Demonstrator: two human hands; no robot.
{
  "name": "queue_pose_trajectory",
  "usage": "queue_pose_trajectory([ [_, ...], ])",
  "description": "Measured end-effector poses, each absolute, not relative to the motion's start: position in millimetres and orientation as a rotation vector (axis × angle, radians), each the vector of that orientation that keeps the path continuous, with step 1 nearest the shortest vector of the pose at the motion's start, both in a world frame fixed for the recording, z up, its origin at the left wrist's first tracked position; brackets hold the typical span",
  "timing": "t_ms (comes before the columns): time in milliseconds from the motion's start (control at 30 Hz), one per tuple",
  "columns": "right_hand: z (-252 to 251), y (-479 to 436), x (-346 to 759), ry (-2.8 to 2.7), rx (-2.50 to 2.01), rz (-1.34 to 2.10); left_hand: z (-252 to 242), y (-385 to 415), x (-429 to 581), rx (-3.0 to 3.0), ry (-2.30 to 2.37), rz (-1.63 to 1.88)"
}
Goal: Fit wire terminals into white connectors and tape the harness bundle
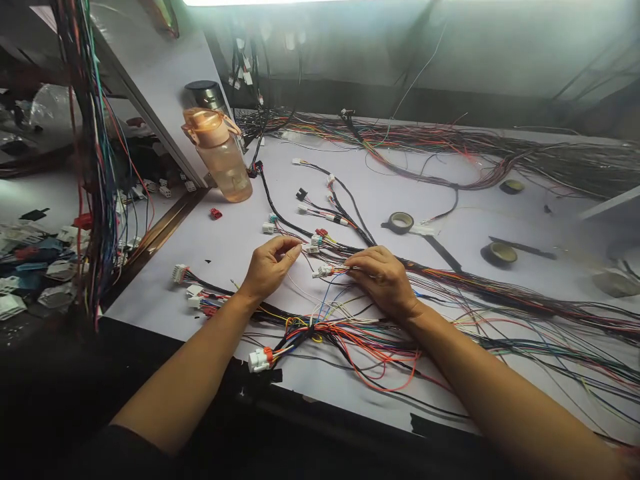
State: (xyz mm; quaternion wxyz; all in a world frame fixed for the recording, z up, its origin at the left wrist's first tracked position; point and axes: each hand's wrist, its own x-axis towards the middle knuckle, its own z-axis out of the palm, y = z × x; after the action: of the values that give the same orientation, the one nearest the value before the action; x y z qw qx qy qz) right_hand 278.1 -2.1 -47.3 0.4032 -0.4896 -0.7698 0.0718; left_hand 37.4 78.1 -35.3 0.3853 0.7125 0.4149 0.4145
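Note:
My right hand is closed round a few thin wires just behind a small white connector, which points left out of the fingers. To its left, my left hand pinches thumb against forefinger; whatever sits between those fingertips is too small to make out. Just beyond the fingertips lies another white connector. Below both hands, a wire harness fans out in orange, black, blue and white wires. Its near branch ends in a large white connector with an orange band, and a white multi-pin connector lies farther left.
A second taped harness runs across the table beyond my hands. Tape rolls lie at right. A drink bottle stands at back left, near a red connector. Hanging wires and loose connectors are at far left.

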Motion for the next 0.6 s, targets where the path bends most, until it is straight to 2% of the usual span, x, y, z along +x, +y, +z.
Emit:
queue_pose_trajectory([
  [400,-44,-3,276,-1.765,-1.271,0.288,-37,71,51,2.124,1.319,0.815],
  [600,-46,-2,278,-1.724,-1.324,0.305,-37,72,51,1.946,1.075,0.962],
])
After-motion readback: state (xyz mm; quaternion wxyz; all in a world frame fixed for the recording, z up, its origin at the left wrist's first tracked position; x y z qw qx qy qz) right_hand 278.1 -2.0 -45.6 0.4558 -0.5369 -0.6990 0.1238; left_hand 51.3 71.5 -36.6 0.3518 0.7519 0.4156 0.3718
